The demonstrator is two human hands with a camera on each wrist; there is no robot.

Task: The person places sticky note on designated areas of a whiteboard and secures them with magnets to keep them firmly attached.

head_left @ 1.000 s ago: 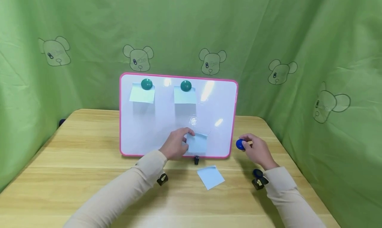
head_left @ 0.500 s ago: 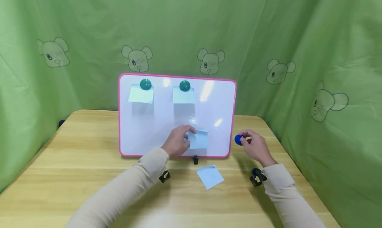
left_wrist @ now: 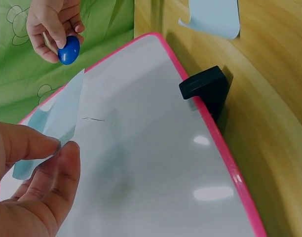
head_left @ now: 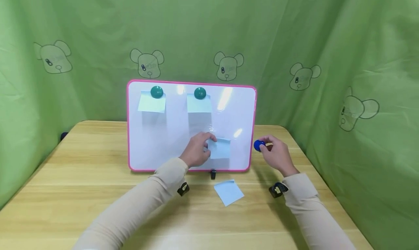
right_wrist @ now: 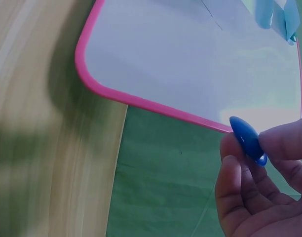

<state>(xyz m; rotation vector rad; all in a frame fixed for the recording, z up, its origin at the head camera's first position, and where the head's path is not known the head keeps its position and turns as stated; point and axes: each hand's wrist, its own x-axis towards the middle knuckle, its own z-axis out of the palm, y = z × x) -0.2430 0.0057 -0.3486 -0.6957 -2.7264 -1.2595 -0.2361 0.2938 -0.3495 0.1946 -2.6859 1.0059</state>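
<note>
A pink-framed whiteboard [head_left: 157,144] stands upright on the table. My left hand [head_left: 197,149] pinches a light blue sticky note [head_left: 220,148] by its left side, in front of the board's lower right part. In the left wrist view the note [left_wrist: 62,111] slants away from thumb and fingertips. My right hand [head_left: 277,153] holds a round blue magnet [head_left: 259,145] between thumb and fingers, just past the board's right edge. The right wrist view shows this magnet [right_wrist: 247,138] edge-on. Two green magnets [head_left: 157,92] each pin a sticky note [head_left: 152,104] along the board's top.
Another blue sticky note [head_left: 228,192] lies on the wooden table [head_left: 82,192] in front of the board. A black clip-like foot [head_left: 213,174] grips the board's lower edge. A green curtain [head_left: 183,24] with bear heads hangs behind and at both sides.
My left hand has raised the pinched note and shifted slightly right. My right hand has moved up and a little left with the blue magnet. The whole head view has drifted slightly.
</note>
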